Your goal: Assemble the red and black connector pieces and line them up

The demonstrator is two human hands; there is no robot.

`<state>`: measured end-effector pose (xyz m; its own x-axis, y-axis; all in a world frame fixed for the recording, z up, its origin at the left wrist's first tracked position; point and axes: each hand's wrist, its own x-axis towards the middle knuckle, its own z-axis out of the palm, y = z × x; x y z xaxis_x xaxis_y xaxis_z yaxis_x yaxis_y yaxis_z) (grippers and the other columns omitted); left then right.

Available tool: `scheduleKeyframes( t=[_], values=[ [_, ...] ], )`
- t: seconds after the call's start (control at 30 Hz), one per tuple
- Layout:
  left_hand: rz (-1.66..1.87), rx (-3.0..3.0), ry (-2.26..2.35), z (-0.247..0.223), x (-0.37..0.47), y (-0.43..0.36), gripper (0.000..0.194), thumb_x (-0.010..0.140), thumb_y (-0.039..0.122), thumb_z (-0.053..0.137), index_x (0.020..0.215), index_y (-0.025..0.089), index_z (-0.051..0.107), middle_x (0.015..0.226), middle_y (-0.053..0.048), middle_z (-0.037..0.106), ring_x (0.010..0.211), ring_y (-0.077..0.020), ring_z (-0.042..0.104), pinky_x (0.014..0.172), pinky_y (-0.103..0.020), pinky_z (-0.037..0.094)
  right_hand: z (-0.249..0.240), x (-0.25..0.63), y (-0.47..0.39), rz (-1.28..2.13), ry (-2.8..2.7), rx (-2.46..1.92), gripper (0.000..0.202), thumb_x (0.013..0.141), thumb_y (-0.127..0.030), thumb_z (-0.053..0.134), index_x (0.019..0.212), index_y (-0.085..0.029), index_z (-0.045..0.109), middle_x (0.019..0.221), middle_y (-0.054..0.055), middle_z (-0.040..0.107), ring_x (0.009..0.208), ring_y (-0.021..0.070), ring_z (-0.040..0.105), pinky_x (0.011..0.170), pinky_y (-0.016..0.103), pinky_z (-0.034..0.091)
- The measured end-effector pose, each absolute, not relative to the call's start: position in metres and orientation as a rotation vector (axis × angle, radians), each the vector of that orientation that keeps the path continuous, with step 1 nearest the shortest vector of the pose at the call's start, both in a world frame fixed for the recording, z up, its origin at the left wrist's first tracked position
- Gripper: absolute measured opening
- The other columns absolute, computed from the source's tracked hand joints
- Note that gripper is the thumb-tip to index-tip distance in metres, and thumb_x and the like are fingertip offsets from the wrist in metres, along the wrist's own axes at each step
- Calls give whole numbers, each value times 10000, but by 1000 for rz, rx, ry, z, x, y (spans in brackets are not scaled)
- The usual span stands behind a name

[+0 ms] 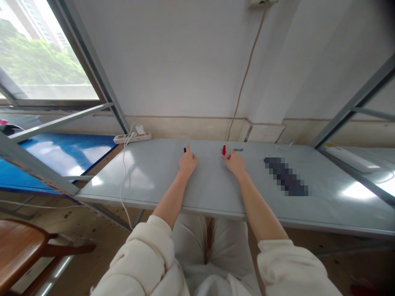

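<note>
My left hand point(187, 163) is over the grey tabletop, its index finger stretched forward, thumb out to the right and other fingers curled. A small black object point(184, 150) sticks out at the left of these fingers; its lower part is hidden by the hand. My right hand point(235, 164) is closed at the fingertips on a small red object point(224, 149), too small to name, which points away from me. Just beyond the right knuckles lie several small dark pieces point(238, 150) in a row on the table.
A pixelated dark object point(286, 176) lies on the grey table point(212, 193) to the right. At the back left stands a white power strip point(132, 137), its cable hanging over the front edge. Metal posts rise at both ends. A wooden chair point(24, 250) is at lower left.
</note>
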<state>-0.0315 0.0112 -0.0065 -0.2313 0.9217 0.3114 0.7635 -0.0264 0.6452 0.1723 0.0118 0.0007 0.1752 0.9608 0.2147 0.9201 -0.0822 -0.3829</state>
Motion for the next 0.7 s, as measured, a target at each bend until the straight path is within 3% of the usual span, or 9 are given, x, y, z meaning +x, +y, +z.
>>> scheduleKeyframes(
  t=[0.13, 0.27, 0.4, 0.47, 0.53, 0.7],
  values=[
    [926, 1792, 2123, -1, -30, 9, 616, 764, 272, 443, 1326, 199, 203, 904, -137, 620, 824, -240, 592, 706, -310, 407, 1, 154, 10, 129, -2033, -1702, 286, 779, -423, 430, 644, -186, 516, 598, 43, 557, 576, 148, 509, 526, 241, 311],
    [817, 1822, 2184, 0, -30, 8, 622, 779, 287, 421, 1336, 200, 156, 923, -136, 618, 828, -242, 590, 707, -318, 408, -2, 141, 6, 145, -2148, -1509, 306, 787, -429, 416, 615, -187, 490, 530, 10, 514, 509, 117, 453, 499, 226, 277],
    [967, 1839, 2101, -6, -33, 14, 453, 774, 243, 422, 1221, 190, 366, 883, -132, 615, 785, -225, 586, 672, -307, 400, -4, 138, 4, 142, -2159, -1455, 309, 792, -429, 411, 616, -186, 488, 522, 2, 507, 486, 108, 432, 496, 223, 269],
    [1148, 1828, 1928, -9, -33, 19, 294, 777, 204, 410, 1061, 184, 482, 806, -99, 613, 732, -180, 575, 652, -276, 392, -6, 137, 4, 151, -2155, -1449, 297, 791, -421, 418, 624, -186, 491, 529, 3, 512, 493, 112, 439, 500, 225, 274],
    [1317, 1730, 1639, -9, -29, 22, 190, 774, 195, 424, 947, 177, 501, 693, -45, 589, 616, -119, 541, 602, -231, 381, -9, 135, 5, 179, -2118, -1453, 276, 796, -410, 415, 661, -184, 501, 563, 10, 532, 515, 118, 458, 511, 227, 290],
    [1319, 1319, 950, -4, -15, 17, 185, 750, 293, 484, 893, 186, 436, 593, 47, 519, 365, -30, 381, 401, -164, 273, -14, 131, 9, 327, -1903, -1400, 307, 845, -432, 292, 863, -184, 473, 684, 27, 563, 578, 133, 504, 548, 235, 341]
  ],
)
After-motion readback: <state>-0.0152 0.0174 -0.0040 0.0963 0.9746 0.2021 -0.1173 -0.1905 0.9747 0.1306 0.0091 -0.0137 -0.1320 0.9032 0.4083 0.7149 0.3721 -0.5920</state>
